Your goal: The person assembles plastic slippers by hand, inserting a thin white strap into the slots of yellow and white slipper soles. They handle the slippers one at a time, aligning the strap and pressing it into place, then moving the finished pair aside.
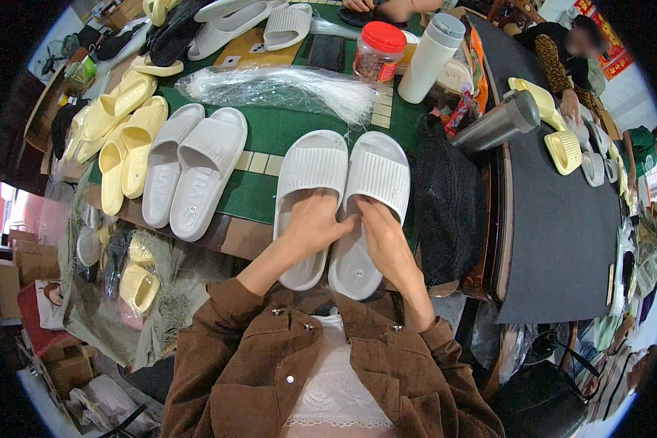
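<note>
Grey slippers [310,162] reach the worktop edge, with both hands tucked in

Overhang looks like the main risk: the pair lies on the near side of the strand bundle [292,87], toes towards it, heels seemingly past the near edge of the worktop [252,193]. A pull towards the body, or weight on the heels, could tip one into the lap. Loose strand ends lie close to the toes and could snag if the pair slid forward. The black mesh bag [449,204], to the near right of the strand bundle, sits just beside the right slipper and could catch on it. Another grey pair [212,160], to the near left of the bundle, looks similar enough to be mixed up with this one.

Both forearms rise from brown sleeves [230,306] and slant inward, wrists over the footbeds. The left hand [317,219] reaches under the left strap, its thumb extended towards the other slipper; the right hand [379,228] dips beneath the right strap, fingers pointing towards the bundle. Both look loosely curled, but the straps hide the fingertips, so whether either actually grips is impossible to judge. Crowded together, they could knock each other.
</note>
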A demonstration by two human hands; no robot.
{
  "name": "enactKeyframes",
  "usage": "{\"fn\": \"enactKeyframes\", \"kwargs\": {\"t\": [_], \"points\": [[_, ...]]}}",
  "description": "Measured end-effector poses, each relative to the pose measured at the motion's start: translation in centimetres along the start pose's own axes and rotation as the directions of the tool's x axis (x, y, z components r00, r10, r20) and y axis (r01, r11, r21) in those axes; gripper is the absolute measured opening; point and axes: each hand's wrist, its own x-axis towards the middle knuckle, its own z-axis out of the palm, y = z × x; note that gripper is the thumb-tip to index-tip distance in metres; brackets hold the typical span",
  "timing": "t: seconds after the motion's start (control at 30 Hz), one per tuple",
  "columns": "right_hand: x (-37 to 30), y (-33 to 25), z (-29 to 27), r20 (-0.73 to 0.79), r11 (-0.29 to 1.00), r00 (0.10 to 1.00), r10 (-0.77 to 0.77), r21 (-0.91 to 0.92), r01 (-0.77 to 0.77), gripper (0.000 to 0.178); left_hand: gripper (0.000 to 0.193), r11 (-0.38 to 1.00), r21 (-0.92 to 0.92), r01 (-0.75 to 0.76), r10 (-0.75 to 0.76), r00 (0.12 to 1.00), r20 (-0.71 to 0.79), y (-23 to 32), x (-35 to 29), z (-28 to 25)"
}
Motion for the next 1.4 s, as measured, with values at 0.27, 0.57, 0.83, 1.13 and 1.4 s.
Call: {"fn": "enactKeyframes", "kwargs": {"t": [0.27,0.57,0.83,1.13,1.4], "points": [[-0.2,-1.6,-1.4,0.069,0.944,0.987,-0.142,-0.29,0.156,0.039,0.052,1.0,0.028,-0.008,0.009,0.999,-0.034,-0.3,0.1,0.6],[3.3,-2.3,-6.5,-0.244,0.993,0.968,0.054,-0.088,-0.078,0.015,0.054,0.999,0.05,0.006,-0.006,1.0,0.001,0.3,-0.2,0.0],[11.0,2.6,-5.7,-0.155,0.708,0.935,0.318,-0.618,-0.343,0.035,0.059,0.998,0.039,0.053,-0.056,0.995,0.078,0.4,0.0,-0.1],[12.5,4.7,-3.4,-0.113,0.694,0.925,0.363,-0.629,-0.35,0.036,0.056,0.999,0.042,0.03,-0.031,0.999,0.038,0.2,-0.1,0.1],[12.4,3.3,-2.6,-0.194,0.99,0.98,0.035,-0.128,-0.06,0.02,0.055,0.999,0.03,-0.01,0.01,1.0,-0.021,0.1,-0.2,0.4]]}}
